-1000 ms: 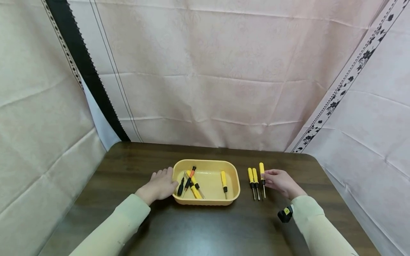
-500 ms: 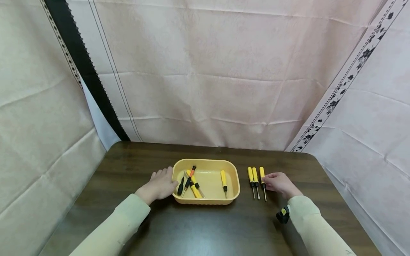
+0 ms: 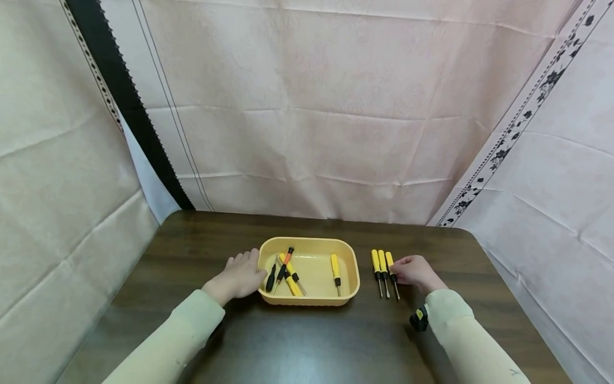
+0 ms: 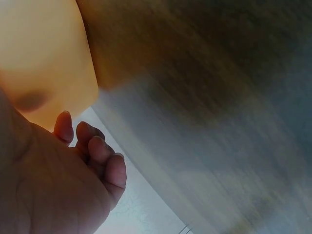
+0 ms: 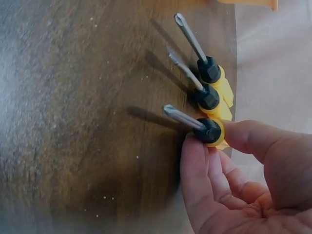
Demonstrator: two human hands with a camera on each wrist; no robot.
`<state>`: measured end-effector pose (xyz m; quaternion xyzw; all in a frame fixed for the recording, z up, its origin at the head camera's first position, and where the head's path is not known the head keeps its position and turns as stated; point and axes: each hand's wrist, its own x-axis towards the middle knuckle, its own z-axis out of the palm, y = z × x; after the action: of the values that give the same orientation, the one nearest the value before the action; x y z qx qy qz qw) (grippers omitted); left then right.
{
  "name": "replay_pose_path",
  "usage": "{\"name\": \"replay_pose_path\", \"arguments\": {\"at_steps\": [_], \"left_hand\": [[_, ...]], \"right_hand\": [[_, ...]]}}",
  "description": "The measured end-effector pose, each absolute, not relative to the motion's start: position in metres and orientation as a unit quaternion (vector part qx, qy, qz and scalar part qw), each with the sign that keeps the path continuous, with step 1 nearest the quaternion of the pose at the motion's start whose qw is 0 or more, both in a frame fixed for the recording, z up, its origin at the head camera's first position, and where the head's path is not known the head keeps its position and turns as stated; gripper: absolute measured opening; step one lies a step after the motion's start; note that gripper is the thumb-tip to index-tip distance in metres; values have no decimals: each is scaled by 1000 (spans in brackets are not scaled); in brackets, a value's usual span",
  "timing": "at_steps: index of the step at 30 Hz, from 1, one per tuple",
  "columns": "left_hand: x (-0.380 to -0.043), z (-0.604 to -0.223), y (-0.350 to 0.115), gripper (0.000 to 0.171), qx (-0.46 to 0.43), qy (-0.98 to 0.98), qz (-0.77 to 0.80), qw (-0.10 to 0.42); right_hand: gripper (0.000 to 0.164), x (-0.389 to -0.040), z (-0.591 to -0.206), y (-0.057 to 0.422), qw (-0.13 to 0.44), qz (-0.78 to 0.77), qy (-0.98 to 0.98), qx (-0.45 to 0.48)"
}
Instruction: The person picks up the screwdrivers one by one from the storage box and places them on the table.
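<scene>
A yellow-handled screwdriver (image 3: 389,260) is pinched between my right hand's (image 3: 418,273) thumb and fingers. In the right wrist view its black collar (image 5: 208,132) and metal shaft show close up. Just left of it, two similar yellow screwdrivers, one near (image 3: 382,260) and one farther (image 3: 375,260), lie side by side on the table. My left hand (image 3: 241,276) rests at the left end of the yellow tray (image 3: 312,301), fingers loosely bent in the left wrist view. Whether its thumb hooks the rim is hard to tell.
Inside the tray lie a lone yellow screwdriver (image 3: 334,266) at the right, and at the left an orange-and-black screwdriver (image 3: 286,260), a black one (image 3: 271,278) and crossed yellow ones (image 3: 291,286). The dark wooden table (image 3: 307,346) meets pale cloth (image 3: 312,133) behind.
My right hand has drawn the held screwdriver slightly toward me and left, closer to the two lying ones; its handle end now lines up with theirs. The left hand stays put.
</scene>
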<state>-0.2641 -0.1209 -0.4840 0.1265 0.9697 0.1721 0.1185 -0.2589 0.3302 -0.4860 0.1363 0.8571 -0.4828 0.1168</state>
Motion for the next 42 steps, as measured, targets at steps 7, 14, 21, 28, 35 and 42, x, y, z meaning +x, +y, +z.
{"name": "replay_pose_path", "arguments": {"at_steps": [7,14,21,28,35,42], "left_hand": [[-265,-485,-122,45,131,968,175,124],[-265,-483,-123,46,134,967,183,119],[-265,-485,-122,46,131,967,181,124],[-267,-485,-122,46,129,966,188,119],[-264,-485,-122,46,126,966,188,127],[-263,-484,-122,45,125,967,185,122]], "right_hand": [[24,-261,-484,330,123,-478,858,143],[24,-262,-484,329,111,-465,867,144],[24,-265,-488,330,106,-467,863,161],[25,-268,-482,328,108,-462,860,186],[25,-264,-482,325,110,-460,860,192],[28,-264,-485,326,110,-465,859,185]]}}
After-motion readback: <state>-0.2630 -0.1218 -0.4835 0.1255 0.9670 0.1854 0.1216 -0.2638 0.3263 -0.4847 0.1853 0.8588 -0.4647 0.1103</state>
